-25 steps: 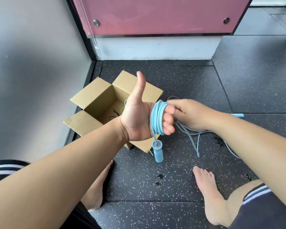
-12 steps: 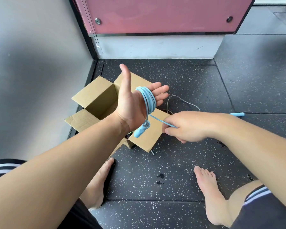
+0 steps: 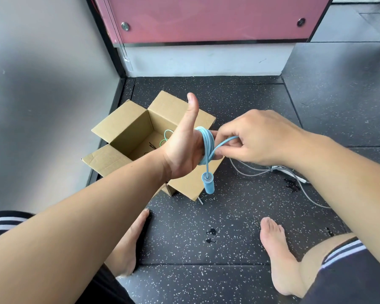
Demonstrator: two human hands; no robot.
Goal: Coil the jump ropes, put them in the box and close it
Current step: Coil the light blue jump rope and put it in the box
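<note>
Left arm's out ahead of me, left hand (image 3: 182,150) raised over the box (image 3: 127,128), palm turned in and thumb pointing straight up. The blue jump rope (image 3: 206,143) is wound in several turns round its fingers. My right hand covers those fingers, so I cannot tell whether that grip is curled over the coil or lying straight. My right hand (image 3: 257,137) reaches across from the right, knuckles up, its grip pinched tight on the free blue strand just beside the coil. Counting now: one blue rope, and one blue handle (image 3: 208,183) dangling straight down below my left palm. There is one cardboard box with its flaps open, sitting at the floor's (image 3: 228,216) far left corner against the wall (image 3: 42,106). One green rope (image 3: 166,137) is looped inside it, with something dark on the bottom that I can't make out. One grey rope (image 3: 250,170) trails loose on the floor toward the right edge, partly under my right forearm. My two bare feet (image 3: 279,255) are planted at the near edge. Half a second back my right hand sat lower, below the left palm, drawing the strand down. Now it's up level with the coil, bringing the strand over. The handle was kicked toward my wrist then; now it hangs plumb.
</note>
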